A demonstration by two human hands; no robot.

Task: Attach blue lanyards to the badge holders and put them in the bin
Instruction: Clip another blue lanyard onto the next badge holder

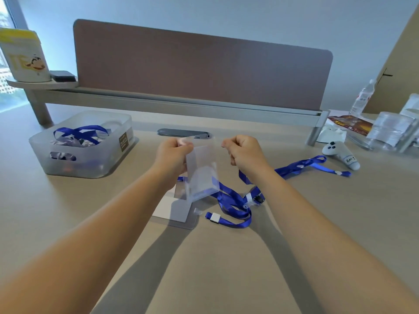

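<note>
My left hand (173,152) and my right hand (243,152) each pinch a top corner of a clear badge holder (200,171), which hangs upright above the table. Blue lanyards (235,201) lie tangled on the table under and to the right of the holder, one strand running off to the right (313,165). Another clear badge holder with a white card (175,209) lies flat below the held one. The translucent bin (82,145) stands at the left with blue lanyards and holders inside.
A grey divider panel (201,66) runs along the back of the desk. At the right are a white controller (341,155), a stack of clear holders (390,130), a water bottle (362,97) and a snack packet (350,124). A dark oval grommet (183,132) sits behind my hands.
</note>
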